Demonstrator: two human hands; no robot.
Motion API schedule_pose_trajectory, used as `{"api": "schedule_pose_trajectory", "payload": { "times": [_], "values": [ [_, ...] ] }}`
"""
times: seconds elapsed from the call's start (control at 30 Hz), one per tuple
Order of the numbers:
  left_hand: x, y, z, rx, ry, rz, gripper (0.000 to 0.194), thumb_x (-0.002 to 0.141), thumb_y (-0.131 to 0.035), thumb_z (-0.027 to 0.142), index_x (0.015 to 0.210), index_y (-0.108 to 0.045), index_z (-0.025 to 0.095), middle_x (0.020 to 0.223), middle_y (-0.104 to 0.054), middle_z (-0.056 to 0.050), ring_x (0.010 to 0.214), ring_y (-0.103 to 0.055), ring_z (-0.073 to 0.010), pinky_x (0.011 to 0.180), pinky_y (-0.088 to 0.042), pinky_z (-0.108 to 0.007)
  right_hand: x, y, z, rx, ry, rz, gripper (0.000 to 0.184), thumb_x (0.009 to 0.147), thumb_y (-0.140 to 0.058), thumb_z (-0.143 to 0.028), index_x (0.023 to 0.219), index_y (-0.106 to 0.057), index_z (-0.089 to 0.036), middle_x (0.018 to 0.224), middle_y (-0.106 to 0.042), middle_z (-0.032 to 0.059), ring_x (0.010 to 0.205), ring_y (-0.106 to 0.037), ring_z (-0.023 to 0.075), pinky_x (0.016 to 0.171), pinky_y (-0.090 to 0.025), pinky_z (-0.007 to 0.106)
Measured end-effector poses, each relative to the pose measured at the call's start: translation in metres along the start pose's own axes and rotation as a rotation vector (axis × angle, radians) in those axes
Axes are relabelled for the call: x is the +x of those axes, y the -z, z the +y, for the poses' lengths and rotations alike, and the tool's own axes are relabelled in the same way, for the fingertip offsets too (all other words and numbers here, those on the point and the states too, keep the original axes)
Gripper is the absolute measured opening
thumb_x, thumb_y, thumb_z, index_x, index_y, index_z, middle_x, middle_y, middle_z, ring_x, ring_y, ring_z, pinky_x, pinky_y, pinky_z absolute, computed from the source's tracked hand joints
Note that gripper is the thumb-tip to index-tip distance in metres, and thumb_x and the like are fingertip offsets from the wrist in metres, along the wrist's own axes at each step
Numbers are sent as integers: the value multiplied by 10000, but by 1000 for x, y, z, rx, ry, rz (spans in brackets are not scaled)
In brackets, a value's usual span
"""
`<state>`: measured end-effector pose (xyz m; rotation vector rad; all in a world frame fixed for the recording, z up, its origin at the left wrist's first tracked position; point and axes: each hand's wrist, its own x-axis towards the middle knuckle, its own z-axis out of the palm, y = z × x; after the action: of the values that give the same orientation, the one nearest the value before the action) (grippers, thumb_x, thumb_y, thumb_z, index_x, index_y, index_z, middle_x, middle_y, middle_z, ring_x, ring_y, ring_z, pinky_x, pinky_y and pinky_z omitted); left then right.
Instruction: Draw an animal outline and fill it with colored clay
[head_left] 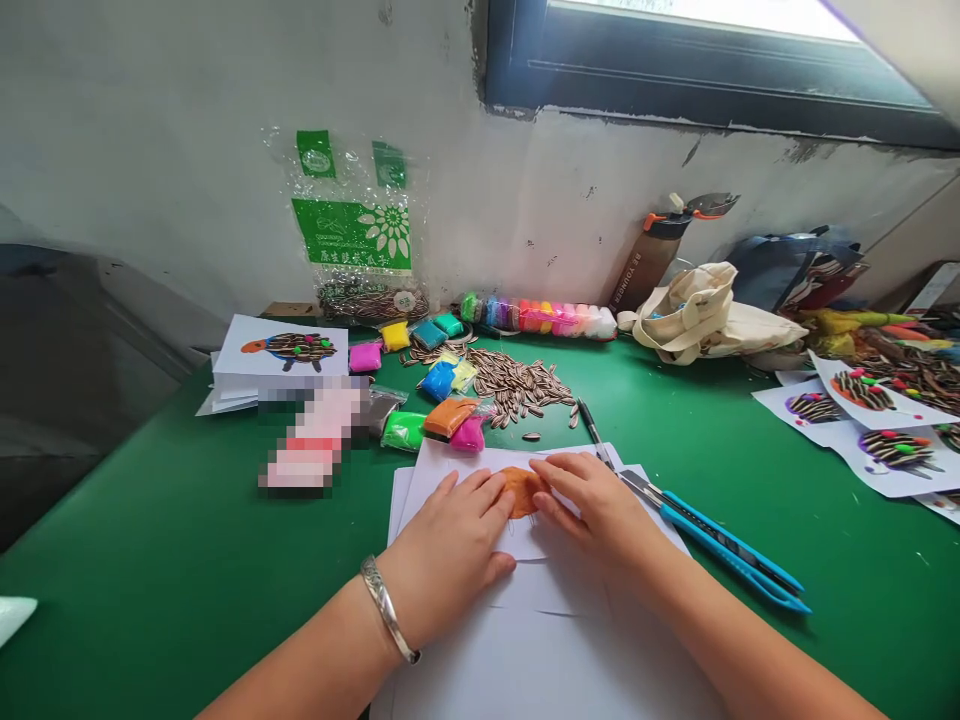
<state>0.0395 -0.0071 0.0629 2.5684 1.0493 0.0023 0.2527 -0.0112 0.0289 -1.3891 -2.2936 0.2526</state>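
While both hands (457,530) (604,505), loosely open, only touch the orange clay (523,498), it seems light, softly dentable, best held at its rim

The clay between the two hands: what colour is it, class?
The clay is orange, seen best in the head view.

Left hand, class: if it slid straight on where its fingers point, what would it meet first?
The orange patch on the white paper, I judge; the left hand's fingertips look right at its edge, though exact contact is unclear.
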Motion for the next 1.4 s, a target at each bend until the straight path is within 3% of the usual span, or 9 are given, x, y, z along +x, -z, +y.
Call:
{"api": "schedule_pose_trajectory", "payload": {
  "times": [0.2,0.4,0.6,0.8,1.1,1.3,1.4],
  "values": [
    [0,3,-1,-27,-15,9,518,839,-640,208,1325,-462,212,1378,-518,-96,1294,-439,-307,1082,-352,-562,0,0,-9,-89,38,-98,188,889,-562,-213,1037,-676,-190,1007,-659,100,905,-544,240,815,-497,400],
    [-2,10,-12,-114,-15,36,467,874,-617,209,1317,-470,202,1343,-539,-93,1224,-506,-259,1054,-429,-432,-1,-2,-6,-80,66,-72,363,891,-551,-202,1253,-575,-194,1054,-643,103,907,-526,236,797,-493,388],
    [-1,11,-20,-53,59,13,344,888,-586,241,1220,-562,156,1289,-568,-118,1242,-475,-292,1084,-390,-460,2,1,-11,-96,50,-117,275,877,-569,-226,1141,-639,-197,1016,-632,103,893,-520,236,797,-480,384],
    [-1,13,-20,-76,49,3,314,894,-579,244,1199,-574,170,1234,-580,-104,1201,-494,-284,1067,-399,-462,10,-2,-19,-118,10,-117,360,898,-569,-358,1224,-595,-207,1202,-589,130,1033,-504,282,868,-439,443],
    [-1,11,-21,-69,46,28,264,905,-572,250,1146,-606,149,1137,-586,-114,1124,-520,-283,1015,-432,-457,17,-7,-27,-156,13,-184,270,931,-512,-383,1114,-626,-221,1120,-620,88,1019,-501,266,832,-404,410],
    [-2,9,-21,-70,40,39,272,911,-563,245,1163,-596,146,1147,-584,-115,1113,-526,-275,1010,-437,-446,16,-11,-28,-139,11,-156,398,931,-515,-406,1289,-530,-232,1211,-601,90,1055,-489,273,868,-383,423],
    [-3,11,-23,-88,29,38,234,917,-558,245,1122,-607,142,1127,-589,-112,1102,-535,-267,999,-448,-433,15,-12,-31,-144,39,-165,357,943,-479,-434,1217,-574,-225,1203,-598,92,1056,-491,275,854,-378,421]
  ]
}}
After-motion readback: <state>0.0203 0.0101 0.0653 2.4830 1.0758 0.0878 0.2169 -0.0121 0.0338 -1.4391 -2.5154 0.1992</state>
